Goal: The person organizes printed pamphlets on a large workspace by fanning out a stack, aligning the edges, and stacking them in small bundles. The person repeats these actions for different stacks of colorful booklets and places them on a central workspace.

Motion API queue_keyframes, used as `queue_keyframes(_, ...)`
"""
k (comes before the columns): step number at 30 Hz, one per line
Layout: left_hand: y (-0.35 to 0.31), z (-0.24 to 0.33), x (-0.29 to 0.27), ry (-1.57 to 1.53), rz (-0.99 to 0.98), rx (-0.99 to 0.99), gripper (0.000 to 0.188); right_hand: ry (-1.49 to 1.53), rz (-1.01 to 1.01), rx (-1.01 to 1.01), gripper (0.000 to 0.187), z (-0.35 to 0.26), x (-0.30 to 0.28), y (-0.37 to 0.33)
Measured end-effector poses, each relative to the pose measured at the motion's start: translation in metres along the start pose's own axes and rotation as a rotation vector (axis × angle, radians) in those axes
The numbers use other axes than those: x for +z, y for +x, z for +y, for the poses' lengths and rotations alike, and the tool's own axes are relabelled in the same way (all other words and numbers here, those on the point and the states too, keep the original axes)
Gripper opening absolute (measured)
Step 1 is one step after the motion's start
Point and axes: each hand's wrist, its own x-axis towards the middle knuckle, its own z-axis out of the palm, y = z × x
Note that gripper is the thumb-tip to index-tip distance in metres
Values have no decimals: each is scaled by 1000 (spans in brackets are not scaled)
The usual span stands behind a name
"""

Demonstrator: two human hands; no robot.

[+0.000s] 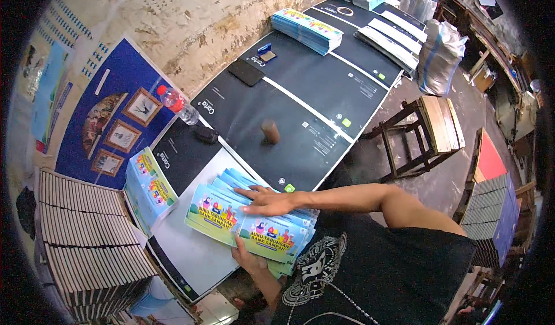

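Observation:
A fanned pile of light-blue and green printed booklets (269, 238) lies on a white sheet (185, 244) at the near end of the table. My right hand (269, 202) reaches in from the right and rests across the top of the booklets, fingers stretched out and apart. At the pile's lower edge, my left hand (250, 257) grips the booklets with its thumb at the edge; its other fingers are partly hidden. Just left of them stands a stack of similar booklets (151, 189).
Tall stacks of books (92, 238) rise at the left. On the black table are a plastic bottle (178, 104), a brown cylinder (270, 132), a dark pad (247, 71), a tape roll (345, 11) and another booklet stack (306, 31). A wooden stool (430, 125) stands beyond the table's right edge.

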Motion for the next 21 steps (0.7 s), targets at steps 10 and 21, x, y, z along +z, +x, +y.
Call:
queue_keyframes(10, 12, -23, -13, -188, -202, -99, 73, 72, -74, 20, 85, -17, -11, 0)
queue_keyframes(21, -4, 4, 27, -399, 80, -330, 54, 169, -18, 18, 92, -4, -19, 1)
